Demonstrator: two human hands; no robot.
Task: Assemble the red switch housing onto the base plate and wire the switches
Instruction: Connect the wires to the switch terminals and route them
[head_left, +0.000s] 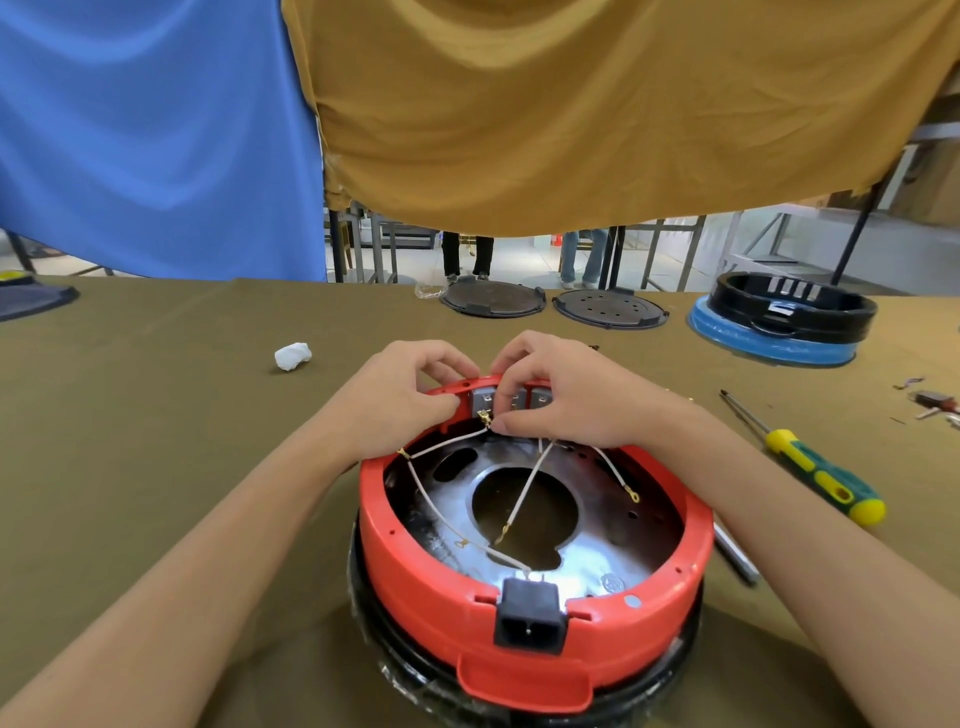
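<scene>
At the far rim of the red switch housing (535, 587) both of my hands work close together: my right hand (571, 395) pinches a white wire (447, 446) by its brass terminal (484, 417), thumb and forefinger curled onto it, while my left hand (400, 400) has its fingers curled over the rim beside the grey switches (483, 401). I count three switch blocks side by side there, partly hidden by my fingers. Four white wires show inside the ring, loose and crossing one another over the metal base plate (582, 561), which has one large round hole in its middle. One black power socket (530, 616) sits in the near wall, its opening facing me; the housing lies flat on the olive table (156, 441), open side up. One yellow-and-green screwdriver (810, 462) lies to my right, its long axis slanting away to the left. Farther off rest one white wad (293, 356), two dark round plates (493, 299) and one black ring (795, 306).
</scene>
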